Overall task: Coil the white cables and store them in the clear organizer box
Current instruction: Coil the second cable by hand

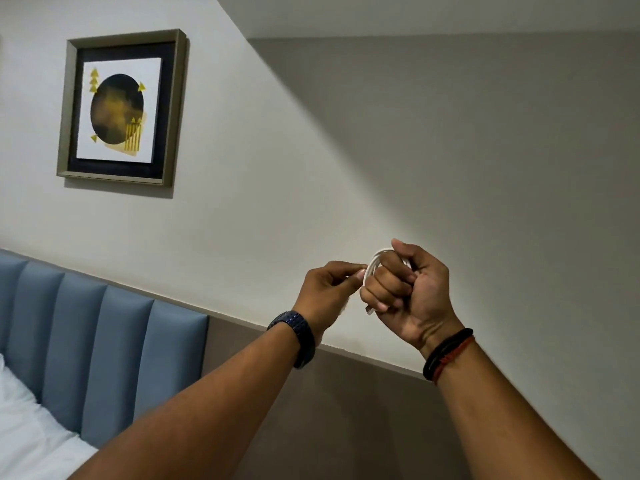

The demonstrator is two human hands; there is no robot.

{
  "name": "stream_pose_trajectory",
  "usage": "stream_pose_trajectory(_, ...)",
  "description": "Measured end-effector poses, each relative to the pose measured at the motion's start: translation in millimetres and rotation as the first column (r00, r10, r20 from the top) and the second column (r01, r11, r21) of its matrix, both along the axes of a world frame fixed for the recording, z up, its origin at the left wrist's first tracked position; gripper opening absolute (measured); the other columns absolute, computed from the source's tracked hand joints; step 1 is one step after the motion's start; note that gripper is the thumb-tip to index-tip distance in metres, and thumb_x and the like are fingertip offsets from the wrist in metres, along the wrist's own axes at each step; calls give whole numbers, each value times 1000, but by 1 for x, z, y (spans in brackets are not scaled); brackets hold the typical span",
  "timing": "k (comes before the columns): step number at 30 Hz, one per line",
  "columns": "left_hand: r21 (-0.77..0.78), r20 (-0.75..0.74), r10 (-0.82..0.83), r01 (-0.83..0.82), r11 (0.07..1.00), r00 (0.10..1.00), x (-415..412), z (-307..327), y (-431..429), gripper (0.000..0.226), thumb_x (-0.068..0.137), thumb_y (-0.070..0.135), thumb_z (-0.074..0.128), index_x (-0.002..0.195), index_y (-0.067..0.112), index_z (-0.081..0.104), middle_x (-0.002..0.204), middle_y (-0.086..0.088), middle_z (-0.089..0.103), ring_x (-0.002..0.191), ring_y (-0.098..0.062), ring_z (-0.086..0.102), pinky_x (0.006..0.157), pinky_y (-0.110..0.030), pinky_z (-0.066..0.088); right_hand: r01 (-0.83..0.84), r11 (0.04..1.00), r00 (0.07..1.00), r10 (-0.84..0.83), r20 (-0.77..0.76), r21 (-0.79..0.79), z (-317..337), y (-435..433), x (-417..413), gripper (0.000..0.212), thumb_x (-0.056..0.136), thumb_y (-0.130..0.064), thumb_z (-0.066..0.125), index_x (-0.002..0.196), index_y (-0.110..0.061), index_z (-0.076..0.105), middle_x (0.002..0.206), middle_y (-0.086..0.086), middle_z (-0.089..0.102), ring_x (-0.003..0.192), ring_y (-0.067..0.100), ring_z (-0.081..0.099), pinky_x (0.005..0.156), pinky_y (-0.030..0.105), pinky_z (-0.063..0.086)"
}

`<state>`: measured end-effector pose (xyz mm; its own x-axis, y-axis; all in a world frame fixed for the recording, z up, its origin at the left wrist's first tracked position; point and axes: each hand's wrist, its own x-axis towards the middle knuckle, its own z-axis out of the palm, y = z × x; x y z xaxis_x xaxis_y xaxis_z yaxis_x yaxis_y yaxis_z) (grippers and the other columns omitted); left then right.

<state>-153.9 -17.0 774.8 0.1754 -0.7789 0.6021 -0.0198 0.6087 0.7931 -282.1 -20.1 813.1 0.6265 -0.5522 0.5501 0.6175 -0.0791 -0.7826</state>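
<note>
While both arms reach up in front of the wall (450,150), the white cable (375,259) sits between the two hands, held in the air and well above the bed. The right hand (408,292) is curled into a loose fist around the cable, whose loops arch over the top of its bent fingers and pass down inside the grip; a short end with a small plug (369,310) pokes out below the fingers. The left hand (327,289) is just beside it, thumb and forefinger pinching a strand of the same cable where it leaves the coil, the tips almost touching the right hand's knuckles. How many loops lie inside the fist cannot be told. A dark watch (298,336) is on the left wrist, and black and red bands (446,353) circle the right wrist. On the wall at upper left hangs a framed picture (121,109) with a dark circle and yellow shapes. Below it runs a blue padded headboard (86,341), with white bedding (27,427) at the lower left corner.
</note>
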Motion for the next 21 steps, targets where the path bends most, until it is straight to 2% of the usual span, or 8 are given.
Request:
stream_pose_trajectory(4,20,4,-55,55,998,998,-2,-2,0,19,89,11,60,101,14,74,102,-10,73,98,-35,65,89,-48,53,-3,1000,1000,3,-4,11,-1,3,-3,51,90,-26,31,41,-19,22,31,-2,17,33,17,10,38,23,22)
stream_pose_trajectory(6,24,-26,-71,72,997,997,-3,-3,1,18,88,9,61,99,12,75,100,-13,73,100,-41,64,91,-56,51,1,1000,1000,-1,-7,0,-1,4,-3,48,90,-26,30,44,-19,19,32,-1,15,32,17,10,38,23,21)
stream_pose_trajectory(8,32,-52,-90,91,995,995,-3,-3,4,16,88,8,61,96,11,74,98,-15,73,97,-40,65,90,-53,53,6,1000,1000,-6,-12,-14,-1,3,-4,49,91,-26,30,43,-20,21,31,-2,17,32,17,10,38,23,21)
stream_pose_trajectory(12,41,-64,-163,166,985,985,-2,-2,11,17,88,2,59,98,5,72,95,-17,72,84,-28,69,80,-36,58,51,999,998,-52,-26,-16,-4,1,-7,54,91,-26,30,37,-18,31,28,-4,27,31,16,12,37,22,23)
stream_pose_trajectory(16,86,-117,-252,263,961,960,2,1,13,21,90,2,51,98,-2,70,96,-20,71,82,-31,68,85,-41,57,77,997,996,-77,-33,-9,-6,-1,-8,55,91,-26,29,37,-18,31,29,-4,28,27,12,19,36,20,25)
stream_pose_trajectory(19,97,-62,-300,305,948,952,5,1,14,26,91,15,58,103,-5,68,101,-21,69,89,-31,68,89,-42,55,74,997,996,-74,-45,-11,-8,-1,-7,54,91,-27,30,38,-18,31,29,-4,27,27,11,22,38,23,22)
stream_pose_trajectory(21,92,-15,-283,283,955,959,4,1,15,28,90,16,59,106,-5,67,101,-22,69,91,-29,67,88,-39,56,69,998,996,-69,-53,-10,-11,-1,-6,54,91,-27,30,38,-17,31,29,-4,27,27,11,24,38,24,21)
